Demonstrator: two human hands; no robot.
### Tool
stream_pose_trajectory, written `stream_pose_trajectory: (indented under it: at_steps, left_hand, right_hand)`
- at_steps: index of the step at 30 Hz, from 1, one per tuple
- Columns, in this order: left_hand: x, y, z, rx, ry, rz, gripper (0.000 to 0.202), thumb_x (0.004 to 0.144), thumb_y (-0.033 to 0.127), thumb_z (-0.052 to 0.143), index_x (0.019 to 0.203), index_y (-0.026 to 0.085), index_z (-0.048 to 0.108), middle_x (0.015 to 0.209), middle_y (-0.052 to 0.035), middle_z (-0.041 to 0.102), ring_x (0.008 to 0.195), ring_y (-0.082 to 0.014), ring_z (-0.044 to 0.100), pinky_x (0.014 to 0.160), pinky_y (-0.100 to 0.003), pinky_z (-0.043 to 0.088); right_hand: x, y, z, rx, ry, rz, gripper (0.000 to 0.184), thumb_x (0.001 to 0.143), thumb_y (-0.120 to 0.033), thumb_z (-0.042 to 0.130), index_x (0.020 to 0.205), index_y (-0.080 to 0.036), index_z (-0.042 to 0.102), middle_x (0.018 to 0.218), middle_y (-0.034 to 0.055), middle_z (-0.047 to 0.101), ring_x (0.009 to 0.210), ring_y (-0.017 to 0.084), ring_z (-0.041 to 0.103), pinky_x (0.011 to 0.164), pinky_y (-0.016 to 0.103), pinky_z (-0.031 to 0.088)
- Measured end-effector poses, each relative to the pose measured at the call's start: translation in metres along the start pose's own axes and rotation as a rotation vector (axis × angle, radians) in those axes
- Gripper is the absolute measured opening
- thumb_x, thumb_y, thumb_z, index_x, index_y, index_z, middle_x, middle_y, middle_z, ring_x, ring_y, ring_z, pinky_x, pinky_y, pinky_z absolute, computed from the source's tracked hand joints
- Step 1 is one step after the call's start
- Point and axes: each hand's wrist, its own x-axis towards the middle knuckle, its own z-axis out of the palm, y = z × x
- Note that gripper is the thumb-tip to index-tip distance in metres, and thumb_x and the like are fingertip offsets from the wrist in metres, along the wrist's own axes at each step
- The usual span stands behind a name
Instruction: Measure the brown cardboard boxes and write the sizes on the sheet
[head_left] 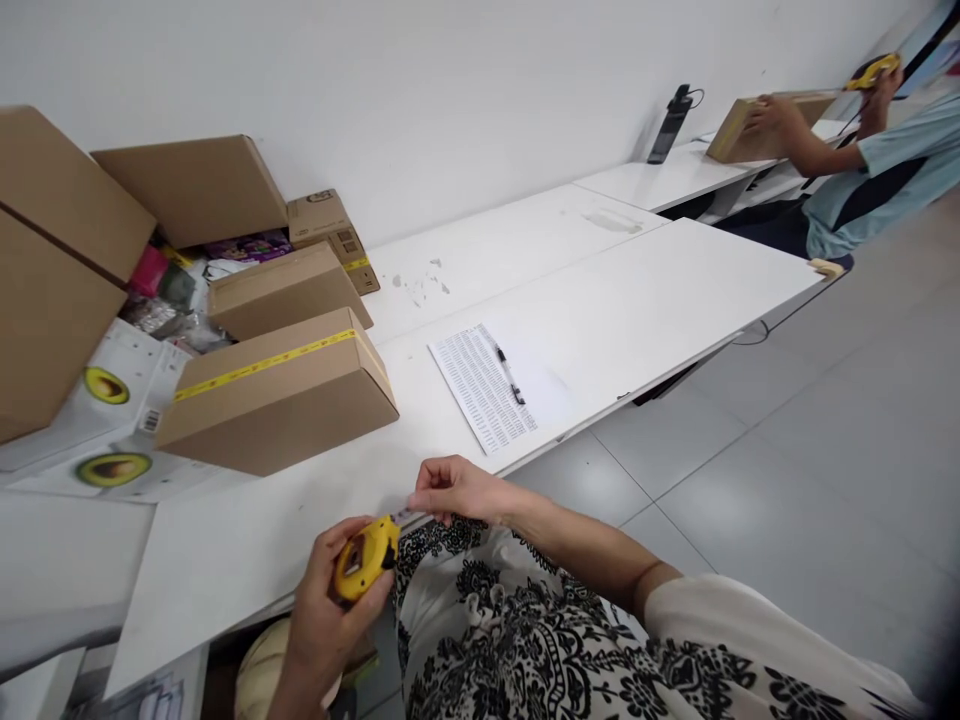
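Observation:
My left hand is wrapped round a yellow tape measure over the front edge of the white table. A short length of blade sticks out of its case toward the right. My right hand pinches the free end of that blade between thumb and fingers. Beyond my hands lies a stack of printed sheets, with a pen resting across it. To the left of the papers sits a cardboard box sealed with yellow tape.
More cardboard boxes and a white avocado-print carton crowd the left side, with plastic-wrapped items among them. A dark bottle stands at the back right. Farther right, a co-worker holds a box and another yellow tape measure.

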Motion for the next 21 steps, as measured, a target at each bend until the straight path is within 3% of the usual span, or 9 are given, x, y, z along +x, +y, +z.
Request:
stream_pose_trajectory:
  at_steps: [2, 4, 5, 7, 10, 12, 15, 18, 21]
  left_hand:
    - [0.013, -0.005, -0.029, 0.003, 0.061, -0.002, 0.051, 0.069, 0.046, 0.079, 0.113, 0.025, 0.063, 0.118, -0.0053, 0.070, 0.110, -0.0306, 0.066, 0.101, -0.046, 0.053]
    - [0.031, -0.009, -0.061, -0.017, 0.135, -0.019, 0.055, 0.064, 0.046, 0.084, 0.112, 0.029, 0.063, 0.113, 0.0001, 0.073, 0.113, -0.0327, 0.067, 0.106, -0.052, 0.051]
    - [0.041, -0.010, -0.077, -0.049, 0.196, -0.018, 0.054, 0.065, 0.047, 0.083, 0.114, 0.034, 0.063, 0.109, 0.0057, 0.074, 0.115, -0.0326, 0.066, 0.110, -0.055, 0.048]
    - [0.060, -0.013, -0.106, -0.093, 0.234, 0.008, 0.046, 0.079, 0.047, 0.073, 0.122, 0.046, 0.058, 0.118, 0.0142, 0.072, 0.130, -0.0308, 0.057, 0.119, -0.057, 0.040]
    - [0.087, -0.024, -0.137, -0.123, 0.256, 0.025, 0.058, 0.078, 0.047, 0.073, 0.133, 0.047, 0.054, 0.138, 0.0068, 0.064, 0.144, -0.0340, 0.042, 0.120, -0.059, 0.037]
    - [0.103, -0.034, -0.147, -0.130, 0.244, -0.035, 0.076, 0.075, 0.043, 0.076, 0.144, 0.045, 0.046, 0.149, 0.0017, 0.056, 0.148, -0.0343, 0.036, 0.112, -0.056, 0.047]
    - [0.125, -0.047, -0.149, -0.162, 0.183, -0.160, 0.101, 0.064, 0.030, 0.082, 0.153, 0.043, 0.037, 0.160, -0.0013, 0.042, 0.150, -0.0353, 0.033, 0.088, -0.040, 0.060]
    - [0.138, -0.050, -0.142, -0.239, 0.078, -0.176, 0.114, 0.056, 0.023, 0.084, 0.156, 0.042, 0.033, 0.162, -0.0045, 0.039, 0.147, -0.0365, 0.036, 0.070, -0.026, 0.057]
    - [0.144, -0.047, -0.135, -0.267, 0.050, -0.150, 0.113, 0.056, 0.021, 0.084, 0.156, 0.038, 0.034, 0.161, -0.0076, 0.041, 0.145, -0.0351, 0.040, 0.065, -0.021, 0.053]
  right_hand:
    - [-0.001, -0.017, -0.012, 0.031, 0.045, -0.076, 0.043, 0.069, -0.052, 0.085, 0.076, -0.018, 0.059, 0.062, -0.0044, 0.057, 0.055, 0.008, 0.050, 0.053, 0.024, 0.042]
    - [0.001, -0.033, -0.029, 0.088, 0.174, -0.186, 0.040, 0.074, -0.053, 0.081, 0.078, -0.019, 0.060, 0.067, -0.0028, 0.058, 0.059, 0.009, 0.051, 0.055, 0.024, 0.043]
    - [0.003, -0.039, -0.038, 0.119, 0.255, -0.248, 0.041, 0.074, -0.055, 0.080, 0.078, -0.020, 0.060, 0.070, -0.0017, 0.060, 0.062, 0.010, 0.053, 0.057, 0.025, 0.044]
    - [0.010, -0.045, -0.056, 0.164, 0.385, -0.362, 0.044, 0.073, -0.061, 0.077, 0.079, -0.021, 0.061, 0.082, 0.0014, 0.064, 0.075, 0.013, 0.057, 0.065, 0.027, 0.049]
    - [0.028, -0.040, -0.074, 0.159, 0.444, -0.452, 0.046, 0.073, -0.066, 0.075, 0.079, -0.022, 0.061, 0.106, 0.0056, 0.070, 0.099, 0.018, 0.060, 0.086, 0.034, 0.052]
    - [0.042, -0.033, -0.076, 0.112, 0.434, -0.463, 0.047, 0.073, -0.067, 0.074, 0.077, -0.022, 0.059, 0.117, 0.0072, 0.070, 0.111, 0.021, 0.059, 0.098, 0.039, 0.048]
    - [0.064, -0.026, -0.066, 0.023, 0.404, -0.469, 0.048, 0.075, -0.069, 0.071, 0.075, -0.024, 0.054, 0.128, 0.0084, 0.068, 0.121, 0.024, 0.058, 0.109, 0.045, 0.039]
    - [0.084, -0.027, -0.052, -0.024, 0.385, -0.514, 0.049, 0.076, -0.070, 0.068, 0.076, -0.024, 0.051, 0.137, 0.0097, 0.064, 0.130, 0.025, 0.054, 0.114, 0.046, 0.034]
    - [0.099, -0.031, -0.041, -0.013, 0.361, -0.555, 0.050, 0.076, -0.071, 0.069, 0.076, -0.025, 0.050, 0.140, 0.0111, 0.062, 0.138, 0.025, 0.049, 0.115, 0.044, 0.034]
